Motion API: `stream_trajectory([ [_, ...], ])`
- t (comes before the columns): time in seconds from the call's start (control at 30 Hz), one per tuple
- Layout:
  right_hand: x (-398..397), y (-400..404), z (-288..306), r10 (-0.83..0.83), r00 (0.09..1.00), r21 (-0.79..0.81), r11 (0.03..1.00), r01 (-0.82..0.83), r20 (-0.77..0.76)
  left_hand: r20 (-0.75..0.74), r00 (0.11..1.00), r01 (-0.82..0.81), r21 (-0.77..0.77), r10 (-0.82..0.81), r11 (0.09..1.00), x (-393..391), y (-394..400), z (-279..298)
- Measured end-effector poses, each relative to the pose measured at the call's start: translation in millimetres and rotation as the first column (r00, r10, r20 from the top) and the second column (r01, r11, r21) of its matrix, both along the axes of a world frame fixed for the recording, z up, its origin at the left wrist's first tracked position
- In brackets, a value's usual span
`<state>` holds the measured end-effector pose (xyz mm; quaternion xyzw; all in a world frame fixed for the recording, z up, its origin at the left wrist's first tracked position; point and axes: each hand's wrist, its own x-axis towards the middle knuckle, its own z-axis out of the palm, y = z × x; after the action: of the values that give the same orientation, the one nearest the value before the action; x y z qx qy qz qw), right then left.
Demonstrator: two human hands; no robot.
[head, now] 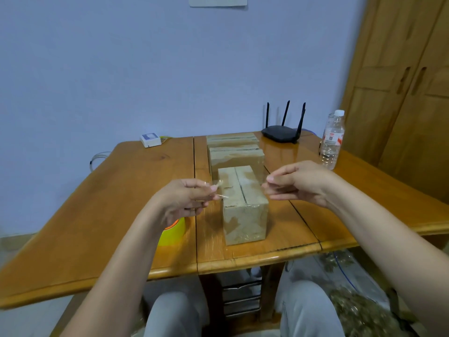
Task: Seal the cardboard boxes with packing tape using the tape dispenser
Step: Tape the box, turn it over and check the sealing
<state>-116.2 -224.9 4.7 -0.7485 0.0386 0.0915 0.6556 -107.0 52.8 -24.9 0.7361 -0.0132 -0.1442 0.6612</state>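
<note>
1. Above the nearest box (244, 203), a strip of clear tape (220, 189) is stretched between both hands (strip barely visible).
2. Left hand (187, 199) and right hand (298, 182) are each pinched on 1 end.
3. Tape roll (173, 231) lies below the left wrist.
4. Next, lowering onto the open seam is judged necessary.

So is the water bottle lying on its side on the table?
No, the water bottle stands upright near the table's right edge, white cap on top.

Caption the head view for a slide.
Both hands stretch clear tape above the nearest cardboard box on a wooden table.
</note>
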Motion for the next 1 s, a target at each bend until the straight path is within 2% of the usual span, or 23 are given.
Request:
stream_trajectory([
  [0.13, -2, -3, -7, -0.030, 0.999, 0.001, 1.000, 0.030, 0.030, 0.032, 0.999, -0.045, 0.052, 0.044, 0.998, -1, 0, -8],
  [0.3, 0, -4, -17, -0.052, 0.996, 0.004, 0.999, 0.052, 0.070, 0.095, 0.988, -0.121, -0.040, 0.125, 0.992, -3, -4, -20],
  [0.43, 4, -5, -23, -0.100, 0.992, 0.012, 0.995, 0.100, 0.079, 0.109, 0.977, -0.186, -0.010, 0.186, 0.982, -3, -8, -26],
  [0.6, 3, -4, -26, -0.110, 0.991, 0.040, 0.993, 0.108, 0.070, 0.145, 0.973, -0.181, 0.006, 0.178, 0.983, -5, -7, -28],
  [0.73, 8, -8, -29, -0.139, 0.990, 0.024, 0.990, 0.138, 0.035, 0.098, 0.978, -0.185, -0.011, 0.185, 0.983, -5, -6, -30],
  [1.0, 11, -15, -36, -0.046, 0.999, 0.017, 0.999, 0.047, -0.022, 0.159, 0.970, -0.198, 0.082, 0.184, 0.977, -7, 0, -38],
])
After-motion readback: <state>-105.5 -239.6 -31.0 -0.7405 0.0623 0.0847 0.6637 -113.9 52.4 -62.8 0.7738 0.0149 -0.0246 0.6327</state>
